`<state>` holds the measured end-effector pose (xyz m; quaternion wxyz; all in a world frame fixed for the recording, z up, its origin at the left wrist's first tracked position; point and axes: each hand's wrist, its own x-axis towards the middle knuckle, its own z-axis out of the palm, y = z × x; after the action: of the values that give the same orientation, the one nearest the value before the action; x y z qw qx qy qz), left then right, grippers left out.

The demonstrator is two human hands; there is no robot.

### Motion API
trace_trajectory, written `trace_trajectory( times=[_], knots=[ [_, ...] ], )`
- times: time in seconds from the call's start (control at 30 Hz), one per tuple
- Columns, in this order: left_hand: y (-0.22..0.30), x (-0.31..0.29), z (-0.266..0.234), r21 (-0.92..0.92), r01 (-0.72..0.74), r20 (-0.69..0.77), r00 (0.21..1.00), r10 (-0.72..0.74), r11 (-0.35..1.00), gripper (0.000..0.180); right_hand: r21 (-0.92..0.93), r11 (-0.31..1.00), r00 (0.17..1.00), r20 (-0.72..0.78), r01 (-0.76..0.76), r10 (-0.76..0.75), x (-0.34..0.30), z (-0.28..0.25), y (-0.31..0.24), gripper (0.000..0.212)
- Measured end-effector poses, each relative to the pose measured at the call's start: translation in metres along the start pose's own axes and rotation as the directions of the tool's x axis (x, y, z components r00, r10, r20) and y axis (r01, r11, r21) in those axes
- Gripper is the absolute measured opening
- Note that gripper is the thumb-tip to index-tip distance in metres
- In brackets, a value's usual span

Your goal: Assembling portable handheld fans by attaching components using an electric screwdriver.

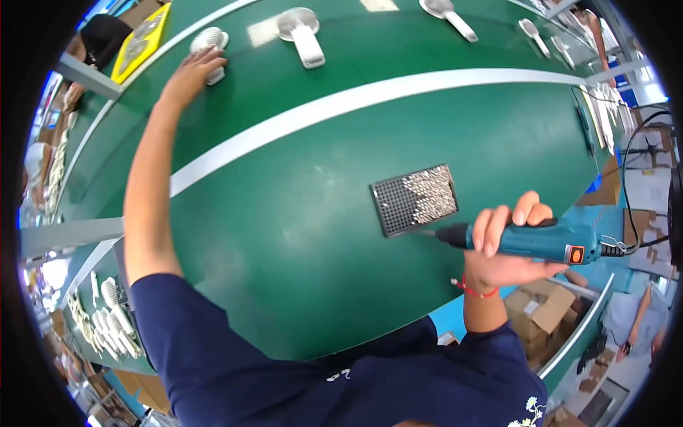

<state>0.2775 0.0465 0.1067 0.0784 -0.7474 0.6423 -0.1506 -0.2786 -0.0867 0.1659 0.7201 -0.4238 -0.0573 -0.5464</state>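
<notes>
Two bare arms come up from the lower edge, both in dark blue short sleeves. The left arm stretches far forward and to the left, nearly straight, and the left hand (191, 74) lies palm down with its fingers loosely spread on a small white handheld fan (210, 44) at the far left of the belt; whether those fingers actually close around the fan cannot be told. The right arm is bent close to the body, a red cord at the wrist, and the right hand (509, 245) is wrapped firmly around a blue electric screwdriver (533, 240), fingers curled over its body.

That screwdriver lies almost level, its long axis running left to right: the dark bit points left, its tip just at the near edge of a black screw tray (398, 208), while the cable leaves from the right end. Silvery screws fill the tray's right part. It sits slightly turned on the belt, near the middle right.

Underneath is a green conveyor belt (299, 235) with a pale stripe curving across it. Farther along it lie more white fans (302, 35), well apart from each other. Cardboard boxes (541, 306) stand on the floor at the lower right, and other white fan parts (110, 320) are stacked at the lower left.
</notes>
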Motion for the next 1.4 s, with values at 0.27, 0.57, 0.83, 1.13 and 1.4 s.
trace_trajectory(
  times=[0.27, 0.57, 0.83, 1.13, 1.4],
  knots=[
    [0.182, -0.036, -0.142, -0.341, -0.112, -0.241, 0.97, 0.029, 0.933, 0.054, -0.085, 0.986, 0.981, 0.146, 0.141, -0.128, 0.017, -0.033, 0.032, 0.091],
    [0.338, -0.109, -0.162, -0.516, -0.035, 0.137, 0.983, 0.123, 0.856, 0.062, -0.077, 0.995, 0.986, 0.161, 0.062, -0.048, 0.02, -0.031, 0.053, 0.088],
    [0.348, -0.101, -0.161, -0.862, -0.041, -0.139, 0.978, -0.158, 0.506, 0.047, 0.141, 0.99, 0.998, 0.062, 0.001, -0.01, 0.026, 0.013, 0.008, 0.088],
    [0.349, -0.104, -0.145, -0.854, 0.078, -0.033, 0.979, -0.203, 0.514, 0.028, -0.066, 0.998, 1.0, 0.027, 0.017, -0.015, 0.027, -0.022, 0.053, 0.092],
    [0.348, -0.105, -0.148, -0.854, 0.086, -0.014, 0.982, -0.188, 0.513, 0.03, -0.139, 0.989, 0.999, -0.008, 0.052, -0.054, 0.028, -0.023, 0.055, 0.092]
  ],
)
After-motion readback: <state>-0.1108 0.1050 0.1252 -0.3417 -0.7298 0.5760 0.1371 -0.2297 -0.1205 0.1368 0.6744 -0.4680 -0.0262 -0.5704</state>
